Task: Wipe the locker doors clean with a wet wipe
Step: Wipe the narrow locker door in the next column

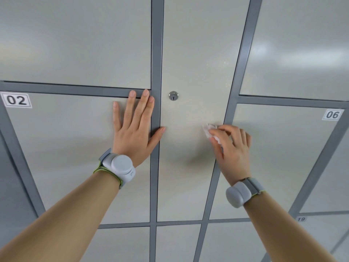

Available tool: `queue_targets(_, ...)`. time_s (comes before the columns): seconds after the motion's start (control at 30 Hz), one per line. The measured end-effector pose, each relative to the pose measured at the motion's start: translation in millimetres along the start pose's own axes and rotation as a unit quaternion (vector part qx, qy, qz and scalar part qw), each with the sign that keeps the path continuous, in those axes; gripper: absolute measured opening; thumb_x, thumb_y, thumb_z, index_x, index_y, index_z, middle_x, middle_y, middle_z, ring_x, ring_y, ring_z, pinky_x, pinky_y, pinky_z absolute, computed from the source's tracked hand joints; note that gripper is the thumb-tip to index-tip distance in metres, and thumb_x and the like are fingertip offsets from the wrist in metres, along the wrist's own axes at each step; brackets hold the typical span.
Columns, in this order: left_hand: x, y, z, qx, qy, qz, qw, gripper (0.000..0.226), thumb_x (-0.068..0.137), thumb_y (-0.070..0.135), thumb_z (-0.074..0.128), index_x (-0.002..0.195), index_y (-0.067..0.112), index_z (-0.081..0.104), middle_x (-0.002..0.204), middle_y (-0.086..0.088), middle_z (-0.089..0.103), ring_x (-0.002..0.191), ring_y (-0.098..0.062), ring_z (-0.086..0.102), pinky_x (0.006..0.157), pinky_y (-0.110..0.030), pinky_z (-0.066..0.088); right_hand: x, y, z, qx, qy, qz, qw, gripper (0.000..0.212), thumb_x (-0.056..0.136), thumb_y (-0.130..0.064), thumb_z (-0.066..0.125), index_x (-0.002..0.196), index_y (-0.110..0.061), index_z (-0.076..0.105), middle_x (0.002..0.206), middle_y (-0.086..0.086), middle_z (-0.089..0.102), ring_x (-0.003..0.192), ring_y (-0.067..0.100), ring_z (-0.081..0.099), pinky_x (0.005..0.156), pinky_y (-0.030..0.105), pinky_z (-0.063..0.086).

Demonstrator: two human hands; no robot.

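Meanwhile the right hand pinches a crumpled white wet wipe against the tall pale-grey metal locker door, below its round silver keyhole; the left hand presses flat, fingers straight, on door 02.

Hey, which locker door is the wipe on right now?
The middle door, the one with the round lock, between door 02 and door 06; the right hand presses the wipe on it.

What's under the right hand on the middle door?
A crumpled white wet wipe, held by the right hand against the middle locker door. Only its upper-left part shows; the hand covers the rest.
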State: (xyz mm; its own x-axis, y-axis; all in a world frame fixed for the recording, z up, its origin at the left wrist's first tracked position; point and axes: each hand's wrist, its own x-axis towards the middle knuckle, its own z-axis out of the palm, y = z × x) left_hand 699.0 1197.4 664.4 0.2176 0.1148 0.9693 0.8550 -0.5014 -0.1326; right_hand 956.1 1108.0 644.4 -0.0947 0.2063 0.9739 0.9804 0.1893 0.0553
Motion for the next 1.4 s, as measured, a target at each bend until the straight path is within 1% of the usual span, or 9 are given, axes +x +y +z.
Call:
queue_targets(0.17,0.3,0.7,-0.3,0.001,0.005,0.001,1.0,0.071,0.103,0.05,0.05,0.155,0.005,0.034,0.163,-0.009,0.03,0.153,-0.033,0.02,0.121,-0.063,0.013,-37.3,-3.6,2.8,0.01,-0.03,-0.056,0.998,0.017,0.094,-0.01,0.064,0.11,-0.017,0.064,0.109,0.006,0.058,0.088,0.029,0.053,0.084,0.039,0.038)
queue_targets(0.37,-0.5,0.4,0.2,0.002,0.001,0.001,1.0,0.071,0.103,0.051,0.049,0.155,0.005,0.034,0.163,-0.01,0.03,0.153,-0.033,0.02,0.122,-0.061,0.011,-61.6,-5.0,4.6,-0.017,-0.072,-0.074,0.995,0.039,0.078,0.006,0.077,0.107,-0.017,0.063,0.102,0.007,0.063,0.083,0.029,0.055,0.084,0.039,0.039)
queue_targets(0.47,0.2,-0.2,-0.4,0.001,-0.005,0.0,1.0,0.071,0.103,0.051,0.048,0.155,0.005,0.033,0.163,-0.009,0.029,0.153,-0.032,0.018,0.122,-0.06,0.009,-59.7,-2.8,1.4,-0.016,-0.084,-0.088,0.992,0.039,0.08,0.004,0.077,0.108,-0.019,0.062,0.1,0.006,0.064,0.082,0.029,0.058,0.084,0.039,0.039)
queue_targets(0.67,-13.6,-2.8,-3.0,-0.028,-0.014,0.009,0.999,0.07,0.104,0.047,0.05,0.156,0.004,0.031,0.163,-0.012,0.029,0.153,-0.032,0.021,0.122,-0.06,0.013,-23.8,3.4,-9.5,0.007,-0.061,-0.046,0.997,0.012,0.094,-0.01,0.063,0.103,-0.015,0.071,0.104,0.009,0.063,0.087,0.029,0.053,0.081,0.038,0.037)
queue_targets(0.9,-37.9,-9.4,-2.1,-0.007,-0.029,0.055,0.998,0.067,0.103,0.046,0.051,0.156,0.011,0.032,0.162,-0.005,0.033,0.152,-0.031,0.022,0.121,-0.061,0.017,-17.2,-1.4,-5.1,0.024,-0.029,-0.01,0.999,0.013,0.094,-0.008,0.066,0.104,-0.011,0.073,0.109,0.005,0.06,0.09,0.028,0.05,0.071,0.038,0.047)
queue_targets(1.0,-37.6,-9.8,-2.5,-0.008,-0.031,0.057,0.998,0.067,0.103,0.047,0.051,0.156,0.011,0.032,0.162,-0.006,0.033,0.153,-0.031,0.021,0.121,-0.061,0.015,-38.7,-6.7,0.1,0.036,-0.07,-0.043,0.996,0.015,0.09,-0.002,0.068,0.102,-0.011,0.071,0.107,0.004,0.057,0.085,0.029,0.053,0.063,0.036,0.048)
queue_targets(1.13,-38.3,-9.4,-0.7,-0.006,-0.03,0.056,0.998,0.068,0.102,0.048,0.051,0.156,0.011,0.032,0.162,-0.006,0.033,0.152,-0.032,0.021,0.122,-0.06,0.013,-67.4,-13.2,5.8,0.04,-0.127,-0.079,0.988,0.034,0.077,0.008,0.078,0.103,-0.012,0.07,0.105,0.005,0.059,0.082,0.028,0.055,0.062,0.035,0.049)
queue_targets(1.33,-38.6,-9.0,0.3,-0.005,-0.026,0.053,0.998,0.069,0.101,0.047,0.055,0.156,0.01,0.034,0.162,-0.005,0.032,0.152,-0.032,0.022,0.122,-0.059,0.012,-67.1,-10.4,4.8,0.053,-0.149,-0.101,0.982,0.043,0.075,0.007,0.079,0.108,-0.015,0.064,0.105,0.005,0.06,0.085,0.027,0.054,0.063,0.035,0.051)
queue_targets(1.4,-38.8,-9.3,-0.2,-0.003,-0.027,0.052,0.998,0.069,0.101,0.046,0.055,0.156,0.01,0.035,0.162,-0.005,0.032,0.152,-0.033,0.022,0.122,-0.059,0.012,-62.3,-10.0,4.0,0.053,-0.147,-0.094,0.983,0.037,0.078,0.006,0.078,0.107,-0.014,0.066,0.105,0.005,0.059,0.084,0.028,0.055,0.062,0.037,0.052)
